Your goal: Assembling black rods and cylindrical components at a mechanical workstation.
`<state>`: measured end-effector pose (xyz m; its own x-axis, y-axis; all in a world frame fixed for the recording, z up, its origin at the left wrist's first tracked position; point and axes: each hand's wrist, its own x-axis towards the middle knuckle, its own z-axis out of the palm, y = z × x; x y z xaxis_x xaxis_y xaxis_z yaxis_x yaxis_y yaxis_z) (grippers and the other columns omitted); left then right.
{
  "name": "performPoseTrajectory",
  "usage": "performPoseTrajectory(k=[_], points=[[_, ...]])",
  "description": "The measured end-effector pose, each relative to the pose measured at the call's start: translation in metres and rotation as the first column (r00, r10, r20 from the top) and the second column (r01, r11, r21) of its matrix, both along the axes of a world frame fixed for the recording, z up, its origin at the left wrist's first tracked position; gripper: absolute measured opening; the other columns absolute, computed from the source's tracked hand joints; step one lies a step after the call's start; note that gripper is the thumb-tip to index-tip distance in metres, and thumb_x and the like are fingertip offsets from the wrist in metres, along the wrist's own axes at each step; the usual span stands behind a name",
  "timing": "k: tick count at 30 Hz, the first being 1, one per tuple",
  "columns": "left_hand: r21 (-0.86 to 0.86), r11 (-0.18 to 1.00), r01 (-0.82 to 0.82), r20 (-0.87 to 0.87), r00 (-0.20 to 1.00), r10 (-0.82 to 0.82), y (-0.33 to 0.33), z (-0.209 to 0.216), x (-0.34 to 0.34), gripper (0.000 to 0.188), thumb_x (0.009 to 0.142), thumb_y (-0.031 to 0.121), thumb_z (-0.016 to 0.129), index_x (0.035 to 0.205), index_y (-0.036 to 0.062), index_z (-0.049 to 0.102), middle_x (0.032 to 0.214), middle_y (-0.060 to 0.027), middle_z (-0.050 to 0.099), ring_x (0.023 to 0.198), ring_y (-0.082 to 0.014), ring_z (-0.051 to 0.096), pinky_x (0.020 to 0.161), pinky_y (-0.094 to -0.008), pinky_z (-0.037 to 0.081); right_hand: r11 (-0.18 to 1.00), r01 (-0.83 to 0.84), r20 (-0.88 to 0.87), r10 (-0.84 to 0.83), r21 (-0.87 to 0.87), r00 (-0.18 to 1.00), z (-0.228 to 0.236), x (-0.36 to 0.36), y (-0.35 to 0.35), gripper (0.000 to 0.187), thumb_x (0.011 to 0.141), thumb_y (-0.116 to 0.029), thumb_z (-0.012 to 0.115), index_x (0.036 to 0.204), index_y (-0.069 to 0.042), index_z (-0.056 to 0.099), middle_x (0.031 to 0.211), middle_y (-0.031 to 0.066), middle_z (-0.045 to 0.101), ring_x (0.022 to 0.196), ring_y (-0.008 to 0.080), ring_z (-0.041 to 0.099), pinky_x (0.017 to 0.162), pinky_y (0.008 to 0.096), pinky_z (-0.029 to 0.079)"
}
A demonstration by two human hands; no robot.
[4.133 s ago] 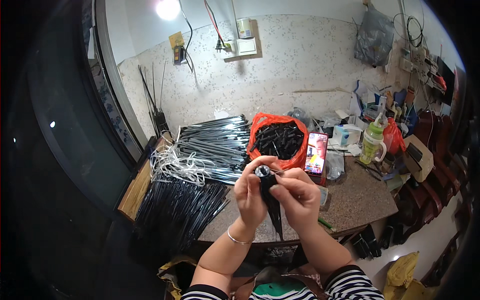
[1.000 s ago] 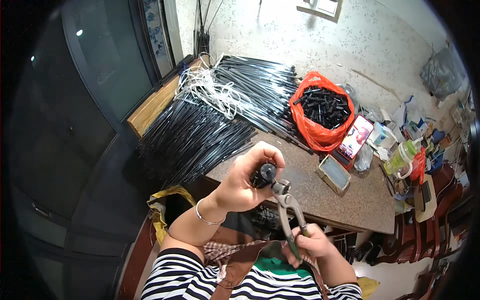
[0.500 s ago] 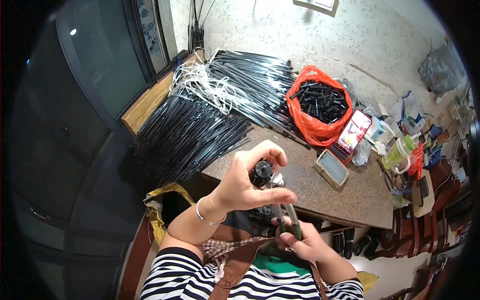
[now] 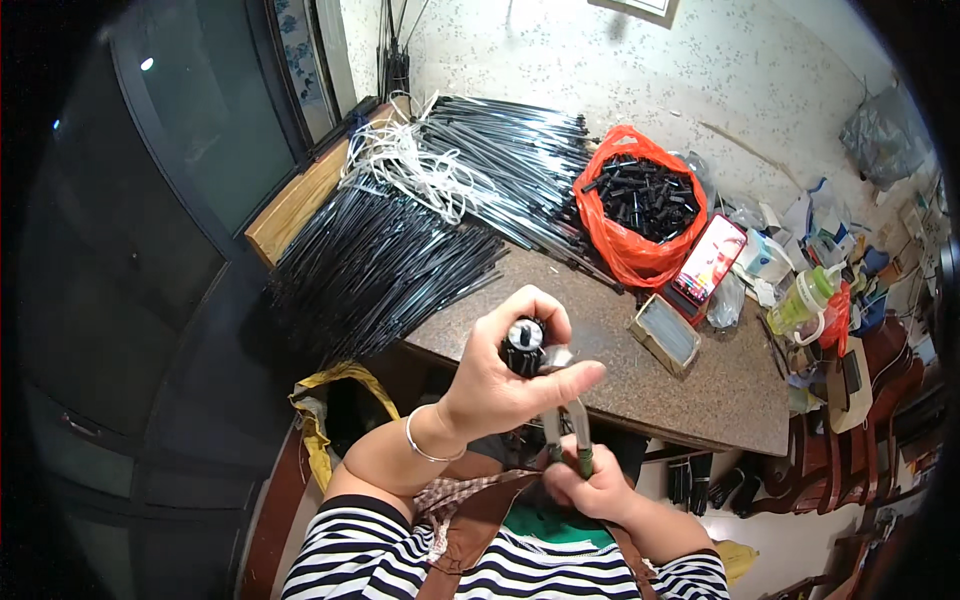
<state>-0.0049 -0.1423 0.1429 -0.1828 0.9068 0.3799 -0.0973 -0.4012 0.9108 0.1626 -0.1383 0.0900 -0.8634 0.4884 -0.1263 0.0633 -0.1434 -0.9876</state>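
My left hand [image 4: 495,372], a bracelet at its wrist, curls around a black ribbed cylindrical part [image 4: 524,360] held upright over the table's front edge. Its top shows a pale disc with a dark centre. The left thumb reaches out to the right, above the tool. Lower right, my right hand [image 4: 597,486] is closed on the dark green handles of metal pliers [image 4: 577,420]. Their jaws point up toward the cylindrical part, partly behind my left thumb; whether they grip anything I cannot tell.
Bundles of thin black rods [image 4: 400,275] and white cord [image 4: 400,160] cover the table's left and back. A red bag [image 4: 625,270] holds small black tubes. A phone [image 4: 712,262], a small box [image 4: 665,335] and a green bottle [image 4: 800,305] stand right. A yellow-rimmed bag [image 4: 310,425] sits lower left.
The cylindrical part's top looked dark before; now a pale disc shows. My right hand and the pliers have shifted slightly, with the handles closer together. The left hand stays nearly in place.
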Motion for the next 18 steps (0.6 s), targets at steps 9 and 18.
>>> performPoseTrajectory(k=[9, 18], points=[[0.089, 0.996, -0.015, -0.105, 0.994, 0.025, 0.007, -0.011, 0.001, 0.032, 0.059, 0.015, 0.066, 0.078, 0.0004, 0.044, 0.07, -0.0027, 0.044, 0.057, -0.0054, 0.038, 0.052, -0.0171, 0.032, 0.761, 0.268, -0.051, -0.296, 0.591, 0.954, 0.006, 0.0, 0.002, 0.016, 0.073, -0.004, 0.049, 0.09, -0.002, 0.047, 0.067, 0.0094, 0.053, 0.057, 0.0155, 0.053, 0.053, 0.0244, 0.042], [0.067, 0.994, 0.089, -0.084, 0.993, -0.083, 0.036, -0.008, 0.013, 0.046, 0.059, 0.004, 0.064, 0.098, -0.0019, 0.042, 0.064, 0.0007, 0.043, 0.054, -0.0036, 0.037, 0.049, -0.0143, 0.029, 0.889, 0.301, 0.17, -0.374, 0.344, 0.912, 0.024, 0.045, 0.066, 0.023, 0.073, -0.019, 0.052, 0.086, 0.0, 0.049, 0.073, 0.0092, 0.047, 0.066, 0.0172, 0.047, 0.059, 0.0271, 0.038]])
